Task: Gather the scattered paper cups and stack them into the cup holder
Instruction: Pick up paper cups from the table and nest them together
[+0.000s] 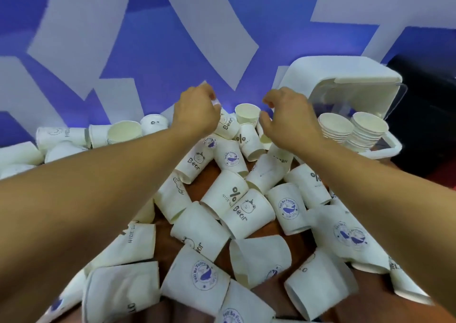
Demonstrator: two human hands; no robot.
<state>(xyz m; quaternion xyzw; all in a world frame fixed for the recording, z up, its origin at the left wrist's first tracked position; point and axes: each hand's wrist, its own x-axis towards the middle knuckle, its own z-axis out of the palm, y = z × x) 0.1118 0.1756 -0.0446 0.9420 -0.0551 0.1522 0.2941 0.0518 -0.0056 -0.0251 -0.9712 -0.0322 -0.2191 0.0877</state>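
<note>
**Reach into the far pile: pick not yet secured**

Both hands are out over the scattered paper cups (232,199) on the brown table (269,298). The left hand (195,113) is curled at the rim of a "Bear" cup (228,125); its fingertips are hidden, so I cannot tell the grip. The right hand (291,118) is loosely clawed with thumb and fingers apart, holding nothing seen, just right of an upright cup (246,113). The cup holder (340,71) is far right, lid up, with two stacks (335,126) inside.

Judgement: take cups by the rim; nest them mouths the same way; squeeze lightly, as thin walls probably dent.
</note>
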